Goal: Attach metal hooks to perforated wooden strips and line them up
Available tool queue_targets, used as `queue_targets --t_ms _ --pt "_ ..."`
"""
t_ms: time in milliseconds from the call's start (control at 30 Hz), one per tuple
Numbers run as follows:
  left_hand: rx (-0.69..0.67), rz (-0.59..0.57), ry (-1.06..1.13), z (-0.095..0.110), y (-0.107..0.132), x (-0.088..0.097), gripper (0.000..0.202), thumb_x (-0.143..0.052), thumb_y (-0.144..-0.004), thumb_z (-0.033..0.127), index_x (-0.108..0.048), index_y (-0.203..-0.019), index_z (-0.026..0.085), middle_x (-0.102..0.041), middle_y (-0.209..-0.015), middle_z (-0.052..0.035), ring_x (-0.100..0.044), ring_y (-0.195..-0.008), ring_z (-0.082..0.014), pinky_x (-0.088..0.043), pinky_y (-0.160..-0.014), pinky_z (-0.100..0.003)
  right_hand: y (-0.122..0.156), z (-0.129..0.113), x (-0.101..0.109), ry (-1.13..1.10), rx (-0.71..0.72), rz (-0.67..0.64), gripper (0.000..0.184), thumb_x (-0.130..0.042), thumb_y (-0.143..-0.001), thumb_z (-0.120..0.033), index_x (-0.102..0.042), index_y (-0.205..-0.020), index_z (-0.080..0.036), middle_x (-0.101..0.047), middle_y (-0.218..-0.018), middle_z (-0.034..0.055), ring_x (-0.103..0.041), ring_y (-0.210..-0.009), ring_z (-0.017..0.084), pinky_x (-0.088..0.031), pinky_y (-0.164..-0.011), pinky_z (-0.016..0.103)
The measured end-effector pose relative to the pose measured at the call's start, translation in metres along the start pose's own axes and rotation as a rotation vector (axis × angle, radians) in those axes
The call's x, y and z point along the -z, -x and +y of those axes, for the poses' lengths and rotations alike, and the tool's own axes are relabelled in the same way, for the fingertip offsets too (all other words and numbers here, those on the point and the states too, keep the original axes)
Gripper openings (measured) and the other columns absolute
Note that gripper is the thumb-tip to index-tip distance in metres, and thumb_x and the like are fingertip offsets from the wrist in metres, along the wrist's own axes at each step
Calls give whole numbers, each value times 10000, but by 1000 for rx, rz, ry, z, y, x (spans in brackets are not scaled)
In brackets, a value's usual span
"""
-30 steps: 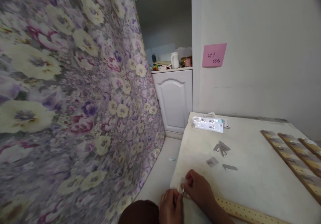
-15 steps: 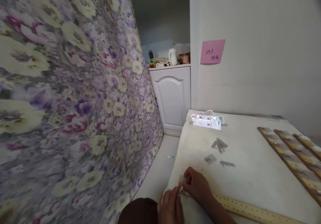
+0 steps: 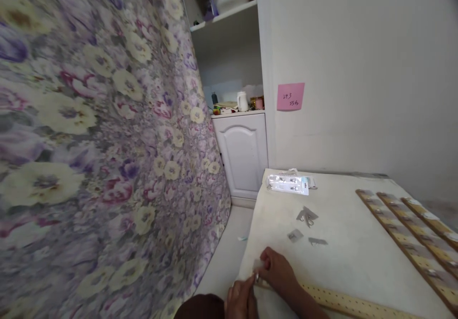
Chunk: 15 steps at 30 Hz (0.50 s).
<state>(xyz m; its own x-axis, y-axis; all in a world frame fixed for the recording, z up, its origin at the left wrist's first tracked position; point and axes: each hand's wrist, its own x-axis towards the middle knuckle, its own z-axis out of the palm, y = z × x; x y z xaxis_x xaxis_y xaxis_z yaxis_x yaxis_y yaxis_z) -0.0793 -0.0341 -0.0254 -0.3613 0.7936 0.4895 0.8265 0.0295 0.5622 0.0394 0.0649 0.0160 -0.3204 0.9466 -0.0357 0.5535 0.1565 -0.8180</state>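
A clear adhesive hook (image 3: 258, 264) with a small metal hook stands at the left end of a pale perforated strip (image 3: 343, 299), near the table's front left edge. My right hand (image 3: 279, 271) pinches the hook's clear backing between thumb and fingers, and its forearm lies over part of the strip. My left hand (image 3: 240, 298) is closed, fingers together, against the strip's left end beside the metal hook; its exact grip is partly hidden. Farther up the table lie loose clear hooks: a small pile (image 3: 307, 216), a square one (image 3: 295, 235) and one on edge (image 3: 317, 241).
A blister pack of hooks (image 3: 287, 184) lies at the table's far left corner. Several perforated strips fitted with hooks (image 3: 404, 242) rest on the right side. A floral curtain (image 3: 118, 166) hangs at left, a white cabinet (image 3: 241, 154) stands behind, and a pink note (image 3: 290, 97) sticks to the wall.
The view has tilted up slightly, so the scene sits lower and an upper shelf shows. My hands keep nearly the same place on the hook and strip end.
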Motion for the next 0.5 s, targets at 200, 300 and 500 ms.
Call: queue_targets --t_ms 200,300,500 --pt "5 18 87 -8 1 -4 382 -363 -900 375 -667 -1089 241 -691 -899 -78 -615 -839 -217 -457 -768 -354 4 7 7 -39 99 63 109 -557 -741 -284 -576 -806 -199 -621 -713 -11 -579 -696 141 -390 -652 227" --pt "4 22 42 -11 0 -7 375 -367 -893 349 -665 -1102 260 -691 -889 -73 -615 -815 -219 -454 -739 -348 7 8 7 -17 71 52 137 -596 -698 -274 -589 -815 -205 -634 -728 -17 -585 -700 142 -390 -659 229" --pt "-11 24 -58 -13 0 -10 355 -396 -872 291 -667 -1101 297 -682 -844 -52 -607 -779 -208 -439 -697 -318 9 2 7 -10 15 38 191 -643 -638 -266 -599 -818 -219 -648 -752 -29 -580 -695 136 -374 -641 225"
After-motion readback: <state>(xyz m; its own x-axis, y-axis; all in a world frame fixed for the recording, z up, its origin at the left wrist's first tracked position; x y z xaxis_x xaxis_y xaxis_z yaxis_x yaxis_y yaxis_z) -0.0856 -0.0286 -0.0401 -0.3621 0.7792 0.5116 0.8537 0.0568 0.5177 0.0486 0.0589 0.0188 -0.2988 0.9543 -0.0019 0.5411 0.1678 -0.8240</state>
